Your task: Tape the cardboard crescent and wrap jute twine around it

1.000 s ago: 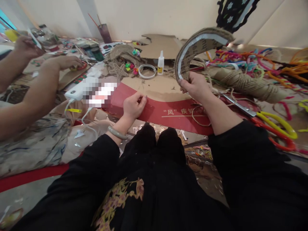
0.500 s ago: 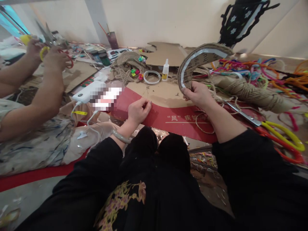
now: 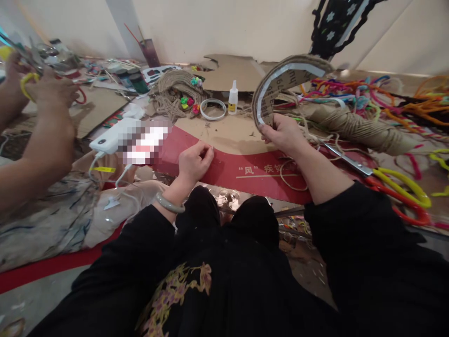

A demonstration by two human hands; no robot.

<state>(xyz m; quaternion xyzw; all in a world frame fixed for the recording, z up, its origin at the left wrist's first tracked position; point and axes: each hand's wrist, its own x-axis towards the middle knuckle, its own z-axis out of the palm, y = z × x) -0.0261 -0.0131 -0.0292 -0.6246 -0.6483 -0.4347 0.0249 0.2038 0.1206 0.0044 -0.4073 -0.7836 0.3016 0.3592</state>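
My right hand [image 3: 286, 133] grips the lower end of a curved cardboard crescent [image 3: 280, 77] edged with jute twine and white tape, and holds it upright above the work surface. Loose twine trails from it down past my wrist. My left hand [image 3: 194, 161] rests as a closed fist on the red cardboard sheet [image 3: 252, 166], thumb against fingertips; whether anything is pinched in it does not show. A grey bangle sits on that wrist. Both sleeves are black.
A co-worker's hands [image 3: 45, 89] at the left hold yellow-handled scissors. A white power bank [image 3: 112, 138], tape ring [image 3: 213, 108], glue bottle [image 3: 233, 98], twine roll [image 3: 358, 126], large scissors [image 3: 396, 187] and bright pipe cleaners [image 3: 368, 91] crowd the surface.
The co-worker's hands have lifted from the surface and now hold scissors in the air. My own hands and the crescent have hardly moved.
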